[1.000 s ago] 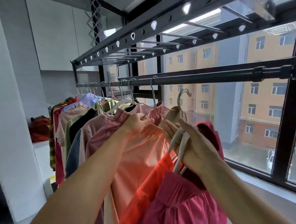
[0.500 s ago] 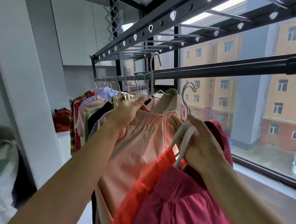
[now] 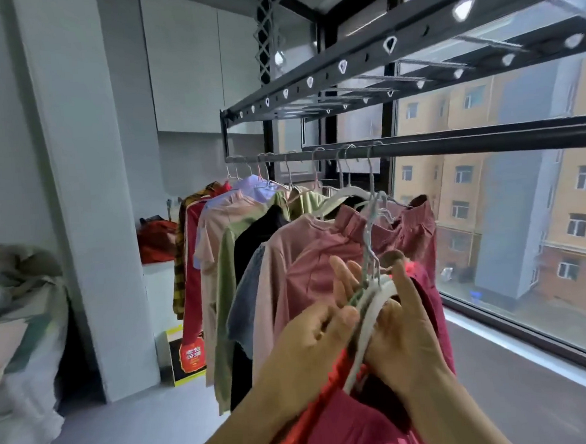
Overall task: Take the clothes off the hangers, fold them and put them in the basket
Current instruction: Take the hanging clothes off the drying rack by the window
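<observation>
Gripping a bunch of pale plastic hangers (image 3: 366, 323) off the black rail (image 3: 451, 145), we close our right hand (image 3: 404, 331) around them, our left hand (image 3: 312, 337) pinching beside; magenta and red garments (image 3: 352, 427) droop beneath, near the rail's window end.

1. A laundry balcony of a home flat is shown.
2. A black drying rack (image 3: 361, 63) is hung below the ceiling, and its rail (image 3: 451, 145) is filled with clothes on hangers (image 3: 286, 239).
3. Apartment blocks (image 3: 522, 173) are seen through the large window (image 3: 492, 244), from several storeys up.
</observation>
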